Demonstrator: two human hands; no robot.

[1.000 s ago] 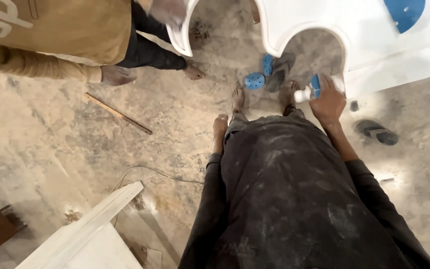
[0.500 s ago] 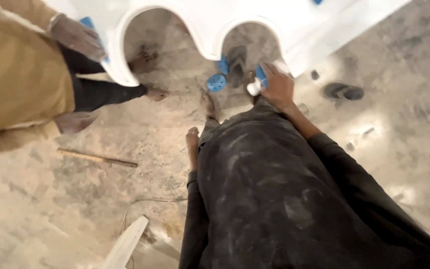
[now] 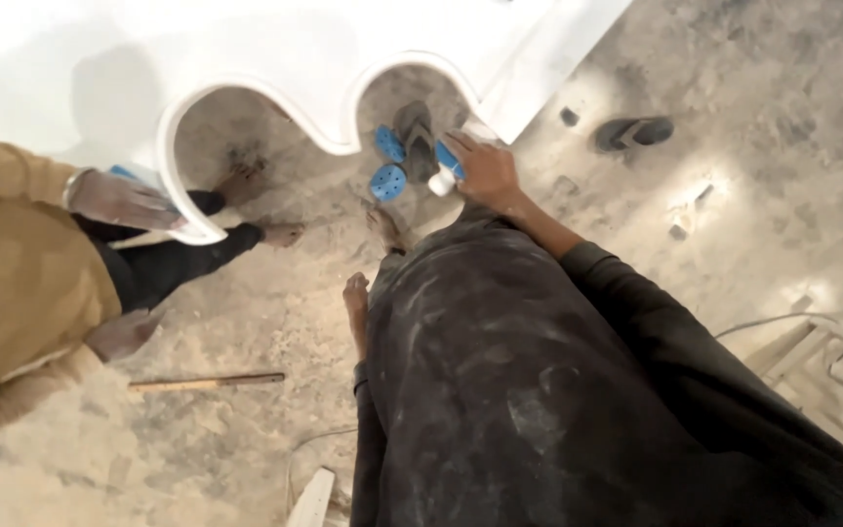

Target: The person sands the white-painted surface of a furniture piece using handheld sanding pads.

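My right hand (image 3: 485,171) presses a blue sanding pad (image 3: 448,159) against the edge of a white scalloped panel (image 3: 275,49), near the corner of one curved cutout. My left hand (image 3: 355,298) hangs down beside my dusty black garment, fingers loosely closed, holding nothing that I can see. Two loose blue sanding discs (image 3: 387,182) lie on the dusty floor under the cutout, next to a dark sandal (image 3: 415,132). My bare foot (image 3: 382,226) stands just below them.
A co-worker in a tan top stands at the left, one hand (image 3: 121,200) pressed on the panel's edge over something blue. A wooden strip (image 3: 209,383) lies on the floor. Another sandal (image 3: 633,132), small blocks, a cable and a wooden frame (image 3: 812,356) are at the right.
The view has swung right and down, so the panel and the co-worker slid left. My right hand stays on the blue pad at the panel's edge; my left hand still hangs.
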